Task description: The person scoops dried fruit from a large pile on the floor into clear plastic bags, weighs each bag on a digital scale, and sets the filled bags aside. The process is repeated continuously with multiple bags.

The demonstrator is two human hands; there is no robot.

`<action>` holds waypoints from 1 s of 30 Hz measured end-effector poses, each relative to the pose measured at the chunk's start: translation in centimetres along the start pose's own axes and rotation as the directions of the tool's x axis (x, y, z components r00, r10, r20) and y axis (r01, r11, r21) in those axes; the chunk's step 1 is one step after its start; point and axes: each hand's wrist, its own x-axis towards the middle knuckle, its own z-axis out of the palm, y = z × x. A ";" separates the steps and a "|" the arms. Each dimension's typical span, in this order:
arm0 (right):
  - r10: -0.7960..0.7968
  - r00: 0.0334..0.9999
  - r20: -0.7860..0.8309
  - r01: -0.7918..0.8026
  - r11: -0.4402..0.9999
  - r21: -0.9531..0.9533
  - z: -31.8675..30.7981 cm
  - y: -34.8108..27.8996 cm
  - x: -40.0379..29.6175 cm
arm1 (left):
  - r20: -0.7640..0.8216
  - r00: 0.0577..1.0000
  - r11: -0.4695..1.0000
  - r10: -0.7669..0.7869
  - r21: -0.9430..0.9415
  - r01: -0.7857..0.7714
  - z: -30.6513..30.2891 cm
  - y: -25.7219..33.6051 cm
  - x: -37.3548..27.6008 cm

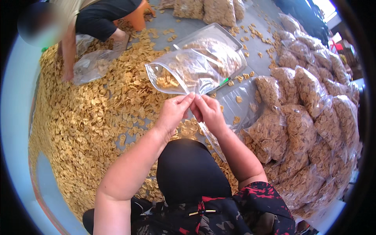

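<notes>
My left hand (175, 110) and my right hand (208, 108) meet in front of me, thumbs and fingertips pinching the edge of a clear plastic bag (188, 66). The bag lies on its side with dried, chip-like slices inside, its mouth gaping to the left. Its far part rests on a grey plastic tray or scale (218, 30). A thin clear plastic strip (213, 141) hangs below my right hand towards my knee. Whether the strip belongs to the bag cannot be told.
A large heap of yellow-brown slices (88, 132) covers the floor at left. Many filled clear bags (296, 129) are piled at right, more (218, 11) stand at the back. Another person (97, 20) reaches into the heap beside a plastic bag (92, 66) and an orange stool (138, 17).
</notes>
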 end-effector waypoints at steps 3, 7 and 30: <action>-0.050 0.998 -0.028 0.048 0.996 -0.072 2.8 -2.0 -3.6 | -0.164 0.986 0.997 -0.025 -0.080 0.012 -0.2 1.5 -4.3; 0.095 0.992 0.080 -0.105 0.985 0.137 7.4 -4.9 -8.3 | -0.367 0.929 0.948 -0.053 -0.312 -0.069 -8.4 -2.1 -5.2; -0.850 0.264 -0.456 0.892 0.395 -0.221 -21.7 -41.2 -28.2 | 0.029 0.959 0.957 0.283 -0.073 -0.280 -4.1 3.4 -20.7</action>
